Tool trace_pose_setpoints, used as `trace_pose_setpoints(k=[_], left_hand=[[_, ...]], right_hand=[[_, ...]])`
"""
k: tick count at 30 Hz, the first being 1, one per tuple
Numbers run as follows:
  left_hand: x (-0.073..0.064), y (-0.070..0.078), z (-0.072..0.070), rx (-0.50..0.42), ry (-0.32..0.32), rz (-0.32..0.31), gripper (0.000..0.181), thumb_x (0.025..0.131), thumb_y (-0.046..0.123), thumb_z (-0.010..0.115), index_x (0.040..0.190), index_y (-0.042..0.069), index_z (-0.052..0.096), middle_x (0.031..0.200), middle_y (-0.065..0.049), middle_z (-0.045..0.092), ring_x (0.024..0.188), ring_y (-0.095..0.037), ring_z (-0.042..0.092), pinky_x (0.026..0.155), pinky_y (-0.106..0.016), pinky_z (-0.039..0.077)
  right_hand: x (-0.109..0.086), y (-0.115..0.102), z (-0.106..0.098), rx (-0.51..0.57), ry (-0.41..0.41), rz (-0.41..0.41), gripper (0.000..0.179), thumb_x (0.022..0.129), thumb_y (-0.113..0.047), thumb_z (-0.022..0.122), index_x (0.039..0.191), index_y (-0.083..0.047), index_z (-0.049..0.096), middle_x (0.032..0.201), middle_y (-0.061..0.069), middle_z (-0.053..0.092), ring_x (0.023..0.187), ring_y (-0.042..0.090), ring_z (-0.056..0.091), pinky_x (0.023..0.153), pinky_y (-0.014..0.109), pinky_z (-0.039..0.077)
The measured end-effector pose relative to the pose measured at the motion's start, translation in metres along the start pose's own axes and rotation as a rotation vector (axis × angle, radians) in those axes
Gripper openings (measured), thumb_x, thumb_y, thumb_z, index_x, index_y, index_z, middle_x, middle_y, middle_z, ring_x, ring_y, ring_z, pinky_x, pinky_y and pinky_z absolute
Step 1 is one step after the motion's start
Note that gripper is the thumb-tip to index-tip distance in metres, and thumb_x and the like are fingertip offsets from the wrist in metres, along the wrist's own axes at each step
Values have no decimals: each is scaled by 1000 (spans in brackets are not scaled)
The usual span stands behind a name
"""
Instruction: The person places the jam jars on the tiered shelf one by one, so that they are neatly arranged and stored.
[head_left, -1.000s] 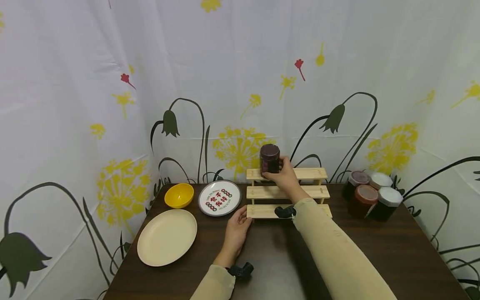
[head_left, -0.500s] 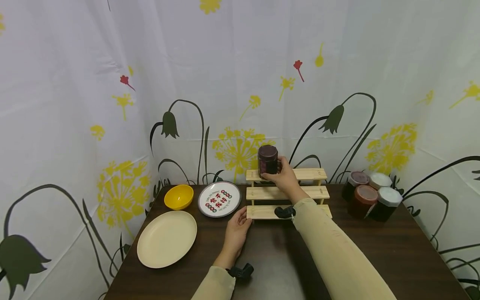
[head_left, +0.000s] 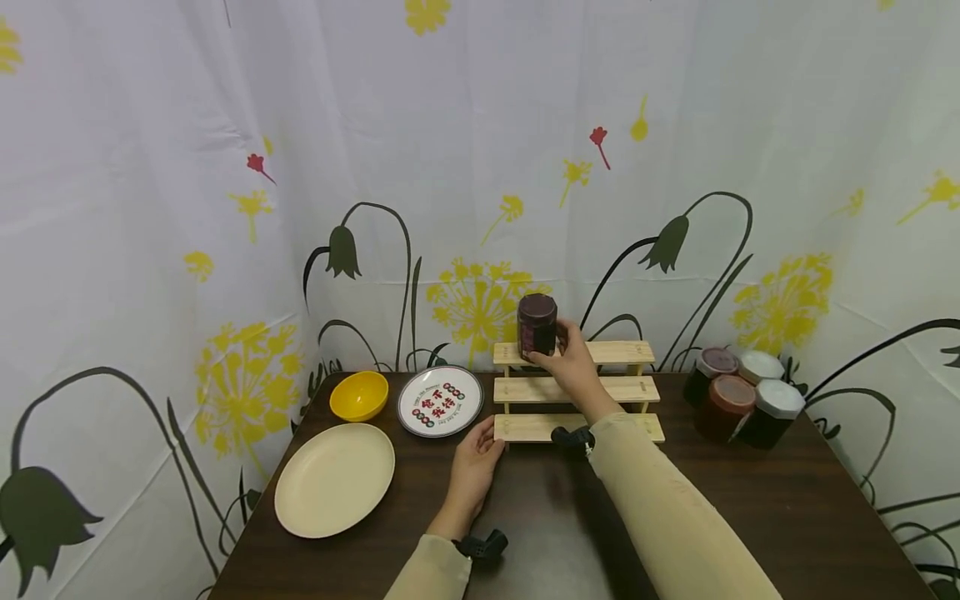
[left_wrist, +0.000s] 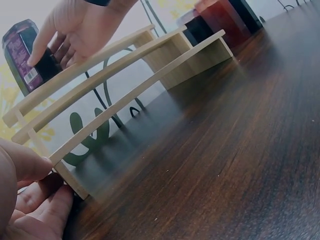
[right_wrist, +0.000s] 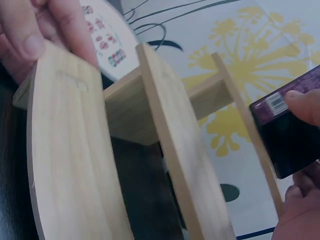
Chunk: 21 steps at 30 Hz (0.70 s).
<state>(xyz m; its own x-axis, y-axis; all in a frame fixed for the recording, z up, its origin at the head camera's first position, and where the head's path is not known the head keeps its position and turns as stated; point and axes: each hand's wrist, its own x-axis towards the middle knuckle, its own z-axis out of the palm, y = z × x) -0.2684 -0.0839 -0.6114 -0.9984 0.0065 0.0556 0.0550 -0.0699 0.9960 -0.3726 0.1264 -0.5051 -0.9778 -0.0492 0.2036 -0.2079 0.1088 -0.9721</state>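
Observation:
My right hand (head_left: 576, 364) grips a dark jar (head_left: 536, 327) with a purplish lid at the left end of the top shelf of a three-step wooden rack (head_left: 532, 388). In the right wrist view, the thumb lies against the jar's label (right_wrist: 277, 104) beside a barcode, with curled fingers below. The jar stands upright, its base right at the shelf. My left hand (head_left: 474, 461) holds the left end of the rack's lowest shelf (left_wrist: 125, 102). In the left wrist view, its fingers lie over and beneath the shelf corner.
Several lidded jars (head_left: 731, 392) stand grouped to the rack's right. At the left are a yellow bowl (head_left: 359, 396), a white plate with red characters (head_left: 420, 418) and a large cream plate (head_left: 335, 481). A flower-printed curtain (head_left: 480, 150) hangs behind the dark wooden table (head_left: 757, 508).
The jar has shifted very slightly left along the top shelf with my right hand. My left hand keeps its place on the rack. The head view has tilted slightly.

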Motion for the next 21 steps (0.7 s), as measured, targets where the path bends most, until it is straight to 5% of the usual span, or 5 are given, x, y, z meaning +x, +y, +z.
trace_pose_setpoints(k=[14,21], left_hand=[[-3,1,-2,2,2,2,52,106,-4,61,156,-9,50,149,-32,61,135,-40,63,96,-15,55],[0,0,-1,-17,-6,12,51,106,-5,61,156,-8,51,148,-31,62,133,-37,64,96,-15,55]], right_hand=[[-13,-15,-14,25,38,49,75,104,-14,75,166,-6,34,167,20,45,160,39,39,134,51,30],[-20,-36,-37,85,147,21,60,108,-8,66,161,1,40,159,24,52,154,43,45,128,54,38]])
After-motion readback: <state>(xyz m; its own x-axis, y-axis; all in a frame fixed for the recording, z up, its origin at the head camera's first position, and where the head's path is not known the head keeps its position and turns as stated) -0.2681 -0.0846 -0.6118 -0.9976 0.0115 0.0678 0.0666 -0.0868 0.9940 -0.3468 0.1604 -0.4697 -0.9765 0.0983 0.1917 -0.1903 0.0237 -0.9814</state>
